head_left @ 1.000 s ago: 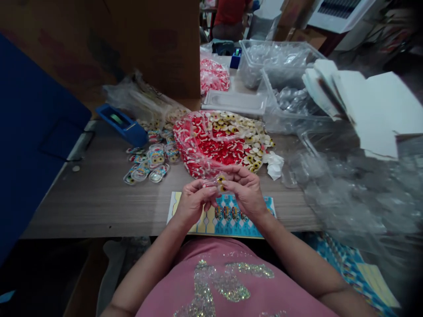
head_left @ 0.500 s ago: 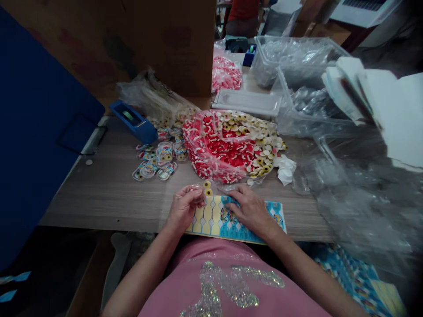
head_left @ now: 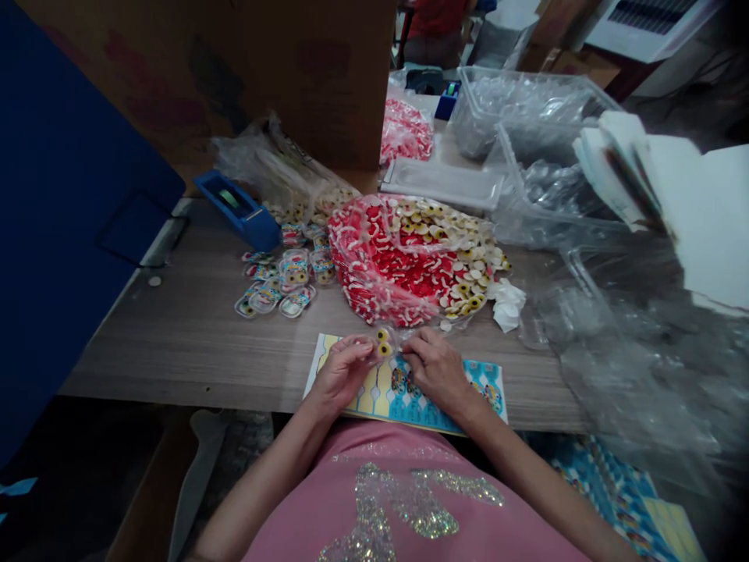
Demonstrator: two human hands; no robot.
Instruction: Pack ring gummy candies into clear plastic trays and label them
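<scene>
My left hand (head_left: 342, 371) and my right hand (head_left: 433, 365) meet over a blue and yellow printed card sheet (head_left: 485, 382) at the table's near edge. Between their fingertips sits a small clear blister shell (head_left: 385, 342) with two yellow ring candies inside; both hands pinch its edges. Just beyond lies a big clear bag of red, white and yellow candies (head_left: 409, 261). To its left lie several finished small candy packs (head_left: 281, 285).
A blue tape dispenser (head_left: 239, 209) sits at the left, a brown cardboard wall (head_left: 263, 78) behind it. Clear plastic tubs (head_left: 515, 109) and heaps of clear blister shells (head_left: 632, 351) fill the right. White cartons (head_left: 672, 187) lean at far right. A person in red stands far back.
Half a second ago my right hand lay flat on the sheet and my left held the shell alone; now both hands pinch the shell with the candies together.
</scene>
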